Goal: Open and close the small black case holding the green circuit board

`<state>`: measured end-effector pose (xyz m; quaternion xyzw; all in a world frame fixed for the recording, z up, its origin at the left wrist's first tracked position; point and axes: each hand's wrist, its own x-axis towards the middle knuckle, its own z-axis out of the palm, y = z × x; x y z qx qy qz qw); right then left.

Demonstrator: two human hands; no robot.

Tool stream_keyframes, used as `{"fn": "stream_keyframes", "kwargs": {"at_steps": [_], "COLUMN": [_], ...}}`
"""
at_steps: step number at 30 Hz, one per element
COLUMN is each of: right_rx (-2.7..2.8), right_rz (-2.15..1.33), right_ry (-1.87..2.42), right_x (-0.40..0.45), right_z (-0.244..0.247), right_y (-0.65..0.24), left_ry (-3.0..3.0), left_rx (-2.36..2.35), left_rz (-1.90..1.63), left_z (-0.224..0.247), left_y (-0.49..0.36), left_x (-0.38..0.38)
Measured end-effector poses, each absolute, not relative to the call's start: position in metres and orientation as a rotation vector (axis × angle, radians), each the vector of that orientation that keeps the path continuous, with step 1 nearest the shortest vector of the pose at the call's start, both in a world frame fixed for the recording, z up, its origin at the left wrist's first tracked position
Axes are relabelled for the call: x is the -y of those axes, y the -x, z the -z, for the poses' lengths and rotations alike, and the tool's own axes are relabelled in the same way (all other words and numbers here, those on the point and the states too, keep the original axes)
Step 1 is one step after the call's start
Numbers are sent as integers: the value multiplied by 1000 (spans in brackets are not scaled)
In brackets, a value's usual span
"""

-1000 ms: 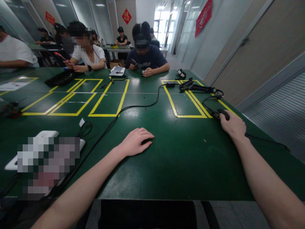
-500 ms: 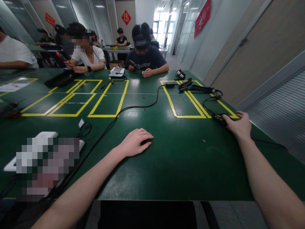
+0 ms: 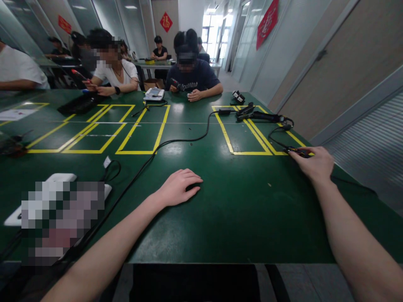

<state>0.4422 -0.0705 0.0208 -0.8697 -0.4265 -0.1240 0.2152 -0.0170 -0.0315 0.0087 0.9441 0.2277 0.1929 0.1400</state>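
My left hand [image 3: 180,187] rests palm down near the middle of the green table [image 3: 226,226], its fingers loosely spread and nothing in it. At the right side, my right hand [image 3: 315,162] grips a small black device [image 3: 298,152] between thumb and fingers. A black cable runs from this device to a long black tool [image 3: 266,117] lying across the yellow tape lines. Part of the device is hidden behind the fingers.
A black cable [image 3: 138,173] crosses the table left of my left hand. White power strips [image 3: 61,178] lie at the left front, partly blurred. Beyond are a black tray [image 3: 80,104], a white device [image 3: 154,94], a black-and-white object [image 3: 238,97] and several seated people.
My right hand has closed more around the black device, and the device has turned and shifted slightly right. My left hand has not moved.
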Motion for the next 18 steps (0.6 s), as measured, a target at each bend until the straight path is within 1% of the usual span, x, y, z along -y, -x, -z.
{"fn": "stream_keyframes", "kwargs": {"at_steps": [5,12,18], "right_rx": [1114,968,919], "right_rz": [127,-2,37], "right_ry": [2602,2371,2333], "right_x": [72,72,72], "right_z": [-29,-29,-31], "right_y": [-435,-431,-430], "left_ry": [-2722,-2721,-2720], "left_rx": [-658,-655,-661], "left_rz": [-556,-556,-546], "left_z": [-8,-8,-10], "left_y": [17,18,18], "left_x": [32,31,32]}}
